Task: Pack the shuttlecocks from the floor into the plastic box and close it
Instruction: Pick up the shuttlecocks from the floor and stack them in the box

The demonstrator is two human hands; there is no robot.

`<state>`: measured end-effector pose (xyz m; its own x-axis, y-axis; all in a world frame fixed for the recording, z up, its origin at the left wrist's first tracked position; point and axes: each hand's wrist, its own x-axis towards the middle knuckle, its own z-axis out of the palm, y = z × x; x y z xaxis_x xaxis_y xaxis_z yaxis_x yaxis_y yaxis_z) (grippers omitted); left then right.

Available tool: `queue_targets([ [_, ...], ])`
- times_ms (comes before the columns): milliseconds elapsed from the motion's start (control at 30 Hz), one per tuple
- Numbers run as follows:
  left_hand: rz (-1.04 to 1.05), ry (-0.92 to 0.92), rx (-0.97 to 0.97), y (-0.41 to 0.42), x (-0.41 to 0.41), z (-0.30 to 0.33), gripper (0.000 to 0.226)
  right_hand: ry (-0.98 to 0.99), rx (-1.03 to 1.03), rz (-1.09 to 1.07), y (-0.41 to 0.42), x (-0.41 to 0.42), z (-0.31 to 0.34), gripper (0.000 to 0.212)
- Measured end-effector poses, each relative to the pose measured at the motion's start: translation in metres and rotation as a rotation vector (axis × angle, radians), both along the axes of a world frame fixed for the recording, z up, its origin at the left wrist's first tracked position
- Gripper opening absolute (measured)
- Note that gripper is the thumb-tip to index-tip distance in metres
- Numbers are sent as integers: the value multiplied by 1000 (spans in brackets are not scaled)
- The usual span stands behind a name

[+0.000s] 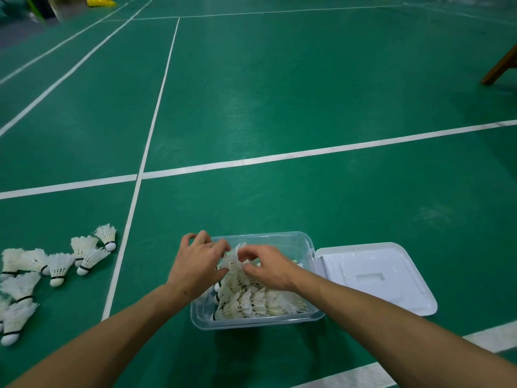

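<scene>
Both bare forearms are reaching in as the left hand (195, 264) and right hand (268, 266) are pinching, with curled fingers, white feathered shuttlecocks (233, 260) into the clear rectangular plastic box (279, 322), so the packing step is judged to be in hand, with the loose white feathered shuttlecocks on the green floor (56, 264) needing collecting next.

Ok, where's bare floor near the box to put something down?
Bare floor lies between the loose shuttlecocks and the box, and beyond the box's far rim. Right of it lies the lid. Crowded inside, where left hand and right hand work.

Left hand (195, 266) and right hand (268, 266) meet, fingers curled, forearms extended.
</scene>
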<state>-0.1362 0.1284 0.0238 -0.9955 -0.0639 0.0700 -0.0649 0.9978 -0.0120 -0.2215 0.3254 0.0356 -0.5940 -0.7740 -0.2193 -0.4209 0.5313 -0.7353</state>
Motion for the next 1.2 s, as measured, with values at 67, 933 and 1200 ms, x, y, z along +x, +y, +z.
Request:
queue_targets([
  [67, -2, 31, 51, -1, 1, 0, 48, -4, -26, 3, -3, 0, 2, 43],
  [933, -172, -4, 312, 10, 23, -1, 52, 31, 30, -21, 22, 18, 5, 24],
  [1200, -201, -14, 203, 4, 17, 2, 47, -210, 13, -64, 17, 3, -5, 34],
])
